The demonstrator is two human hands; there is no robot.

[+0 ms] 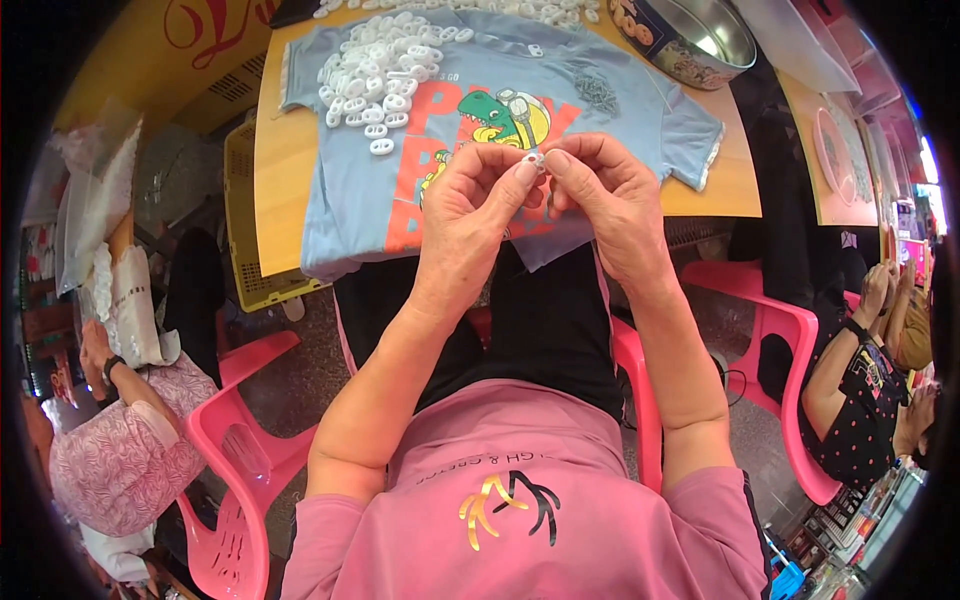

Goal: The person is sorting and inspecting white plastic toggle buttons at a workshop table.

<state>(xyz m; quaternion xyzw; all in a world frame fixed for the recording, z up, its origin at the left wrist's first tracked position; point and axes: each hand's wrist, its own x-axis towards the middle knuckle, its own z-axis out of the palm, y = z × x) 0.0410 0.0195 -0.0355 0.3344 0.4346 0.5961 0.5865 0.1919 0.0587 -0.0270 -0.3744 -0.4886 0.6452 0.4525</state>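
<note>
A small white plastic piece with holes (pixel 533 159) is pinched between my two hands above the table's near part. My left hand (pixel 468 195) grips it from the left with thumb and fingertips. From the right, my right hand (pixel 610 190) closes thumb and forefinger on it; whether a tiny part is also in that pinch is hidden. Beneath lies a blue-grey T-shirt (pixel 345 205) with a green dinosaur print, spread over the table. On it, to the far left, is a heap of similar white oval two-hole pieces (pixel 375 80). A small pile of thin grey pieces (pixel 597 90) lies farther right.
A round metal tin (pixel 700 45) stands at the table's far right corner. More white pieces (pixel 540 10) line the far edge. Pink chairs (pixel 245 450) flank me, with other people seated left and right. A yellow crate (pixel 245 220) is left of the table (pixel 275 215).
</note>
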